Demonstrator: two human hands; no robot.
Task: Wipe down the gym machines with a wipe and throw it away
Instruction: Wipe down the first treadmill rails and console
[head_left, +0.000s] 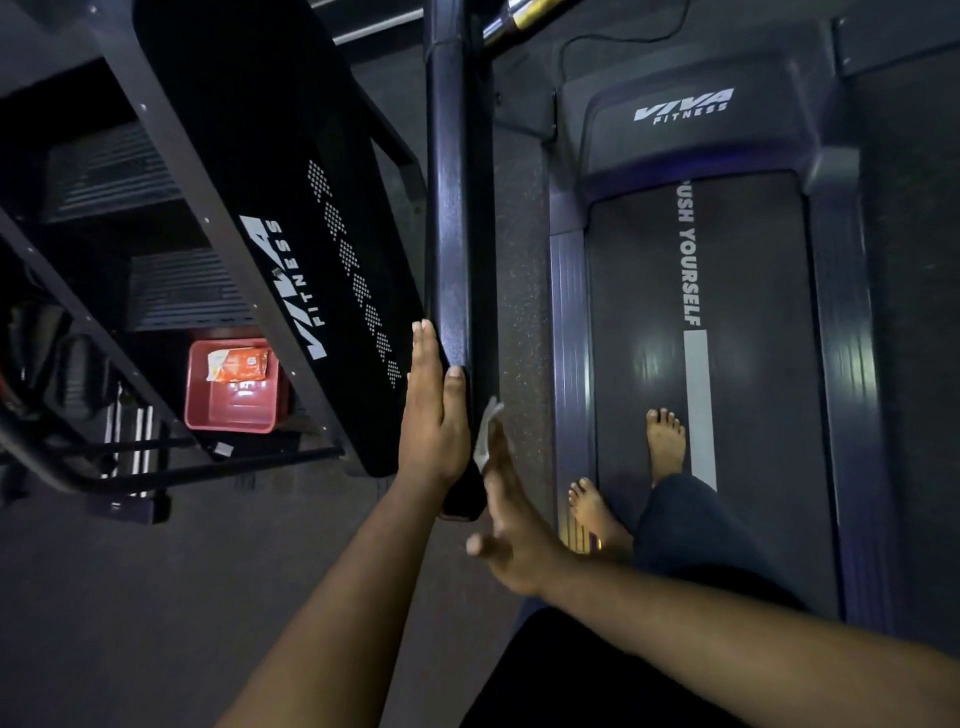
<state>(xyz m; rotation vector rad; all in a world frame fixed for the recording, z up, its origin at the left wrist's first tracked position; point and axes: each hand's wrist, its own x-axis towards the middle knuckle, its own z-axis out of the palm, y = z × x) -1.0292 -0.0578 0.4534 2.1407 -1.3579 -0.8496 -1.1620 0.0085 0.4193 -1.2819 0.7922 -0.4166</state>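
The left hand, fingers straight, presses flat against the long dark padded treadmill handrail from nine o'clock. At three o'clock of the rail, the right hand, fingers straight, presses the small white wipe against it.

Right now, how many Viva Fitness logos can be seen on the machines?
2. One runs along the black side panel of the stair machine on the left; the other sits on the treadmill's front hood, ahead of the belt. Others may be hidden.
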